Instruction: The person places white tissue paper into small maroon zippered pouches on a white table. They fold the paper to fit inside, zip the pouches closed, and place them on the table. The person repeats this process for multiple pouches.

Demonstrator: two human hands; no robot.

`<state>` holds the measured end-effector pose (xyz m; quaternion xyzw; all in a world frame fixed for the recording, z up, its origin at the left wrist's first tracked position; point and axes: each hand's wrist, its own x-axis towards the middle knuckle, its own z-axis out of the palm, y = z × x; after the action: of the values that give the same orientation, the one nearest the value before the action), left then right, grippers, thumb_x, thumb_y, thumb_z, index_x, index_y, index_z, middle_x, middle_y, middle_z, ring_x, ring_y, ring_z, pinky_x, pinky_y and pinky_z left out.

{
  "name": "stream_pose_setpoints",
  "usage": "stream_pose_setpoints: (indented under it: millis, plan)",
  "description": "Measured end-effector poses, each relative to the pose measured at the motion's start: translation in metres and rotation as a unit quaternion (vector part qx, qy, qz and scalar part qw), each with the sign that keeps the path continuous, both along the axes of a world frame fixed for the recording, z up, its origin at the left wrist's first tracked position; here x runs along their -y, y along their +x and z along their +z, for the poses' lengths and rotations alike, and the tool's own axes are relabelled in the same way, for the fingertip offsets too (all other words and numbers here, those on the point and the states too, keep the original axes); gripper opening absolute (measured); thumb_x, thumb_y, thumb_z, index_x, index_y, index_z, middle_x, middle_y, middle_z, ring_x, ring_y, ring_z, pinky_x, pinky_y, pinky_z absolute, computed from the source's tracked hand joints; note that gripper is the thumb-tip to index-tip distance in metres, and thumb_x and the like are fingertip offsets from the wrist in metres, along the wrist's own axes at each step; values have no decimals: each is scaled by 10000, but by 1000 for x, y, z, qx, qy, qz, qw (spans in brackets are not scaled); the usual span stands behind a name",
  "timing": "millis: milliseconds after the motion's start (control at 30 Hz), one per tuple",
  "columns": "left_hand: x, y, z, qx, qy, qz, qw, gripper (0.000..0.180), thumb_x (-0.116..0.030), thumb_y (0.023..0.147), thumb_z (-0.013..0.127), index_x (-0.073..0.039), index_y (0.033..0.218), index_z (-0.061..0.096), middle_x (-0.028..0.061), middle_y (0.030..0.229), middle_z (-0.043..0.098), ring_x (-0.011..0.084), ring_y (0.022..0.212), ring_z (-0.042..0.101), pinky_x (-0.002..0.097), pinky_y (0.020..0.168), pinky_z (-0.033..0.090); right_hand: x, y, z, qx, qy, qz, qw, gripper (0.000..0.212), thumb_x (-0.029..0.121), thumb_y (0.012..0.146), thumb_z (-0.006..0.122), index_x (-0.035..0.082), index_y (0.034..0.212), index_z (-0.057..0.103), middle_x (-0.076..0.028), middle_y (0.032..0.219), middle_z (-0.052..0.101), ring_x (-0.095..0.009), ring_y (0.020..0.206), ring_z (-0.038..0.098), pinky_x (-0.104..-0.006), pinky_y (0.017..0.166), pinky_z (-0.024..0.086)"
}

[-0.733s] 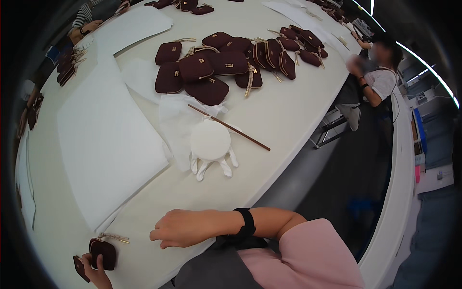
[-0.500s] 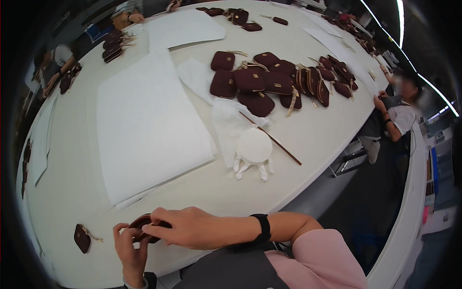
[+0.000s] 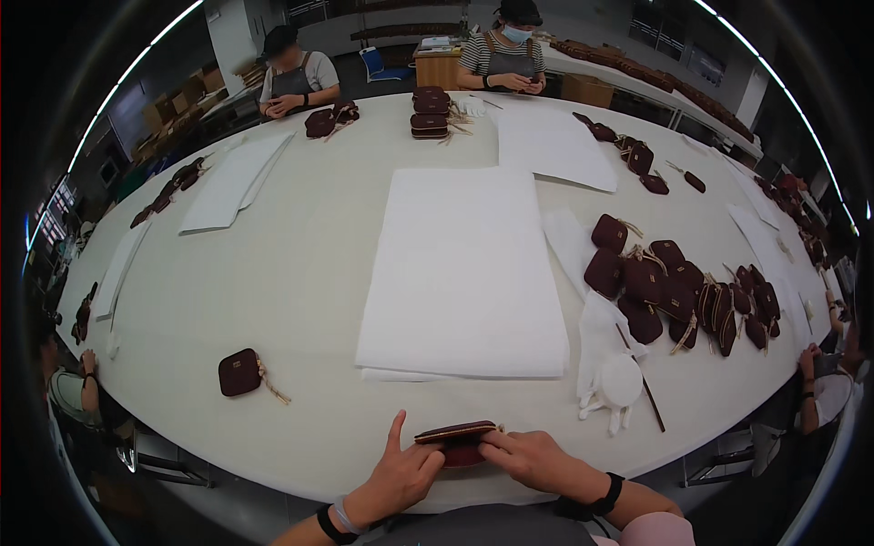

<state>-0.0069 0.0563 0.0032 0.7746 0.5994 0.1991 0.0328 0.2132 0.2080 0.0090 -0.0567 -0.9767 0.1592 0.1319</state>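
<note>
Between my hands is a small dark-maroon zip pouch [image 3: 462, 431] with a gold zip along its edge, held at the table's near edge. Its mouth gapes toward me. My left hand [image 3: 401, 478] grips the left end, thumb and some fingers at the opening, index finger pointing up. At the right end, my right hand [image 3: 533, 462] has its fingertips tucked into the opening, so they are partly hidden. A single closed maroon pouch [image 3: 239, 373] with a beige cord pull lies on the table farther left.
A stack of white sheets [image 3: 464, 273] covers the table's middle. To the right lie a heap of maroon pouches [image 3: 674, 296], a round white pad [image 3: 621, 380] on a white glove, and a thin brown stick [image 3: 645, 382]. Co-workers sit around the far and side edges.
My view has swung left and levelled, so the far side of the table now shows. The pouch stays in both hands, its opening now facing me, and my left index finger has lifted.
</note>
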Motion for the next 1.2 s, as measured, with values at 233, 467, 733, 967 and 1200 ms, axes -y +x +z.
stream_pose_setpoints:
  millis: [233, 467, 733, 967, 1200]
  plan:
    - [-8, 4, -4, -36, -22, -31, 999, 82, -94, 896, 623, -102, 877, 544, 28, 710, 605, 199, 672, 619, 435, 938, 438, 0, 1, 10, 142, 99, 19, 985, 241, 66, 810, 646, 81, 1013, 517, -73, 892, 595, -167, 669, 671, -298, 489, 494]
    - [-14, 3, 11, -98, -21, -138, 985, 47, -66, 912, 598, -96, 904, 562, 33, 764, 518, 210, 749, 642, 524, 1171, 297, -7, -6, -9, 89, 117, 84, 986, 145, 123, 870, 652, 89, 996, 590, -54, 830, 623, -203, 624, 680, -325, 467, 506]
    - [-3, -12, 11, -65, -91, -10, 994, 140, -143, 905, 678, -128, 1033, 624, 10, 909, 654, 153, 911, 649, 373, 857, 382, -13, -23, 3, 113, 69, 54, 990, 167, 106, 854, 653, 81, 1015, 616, -48, 889, 659, -221, 688, 710, -358, 509, 521]
    - [-5, -2, 6, -56, -169, 28, 984, 403, -90, 826, 745, -106, 1225, 694, 26, 1155, 714, 166, 1062, 630, 393, 914, 361, -16, -26, -14, 65, 59, 54, 995, 135, 74, 824, 649, 91, 954, 616, -29, 882, 661, -209, 748, 700, -337, 554, 524]
    - [-1, -9, 0, 59, -174, -46, 982, 451, -144, 886, 728, -98, 1327, 645, 63, 1299, 673, 212, 1270, 578, 464, 1097, 302, -27, -18, -17, 66, 26, 90, 993, 98, 72, 855, 625, 94, 948, 603, -53, 892, 646, -220, 739, 699, -352, 501, 502]
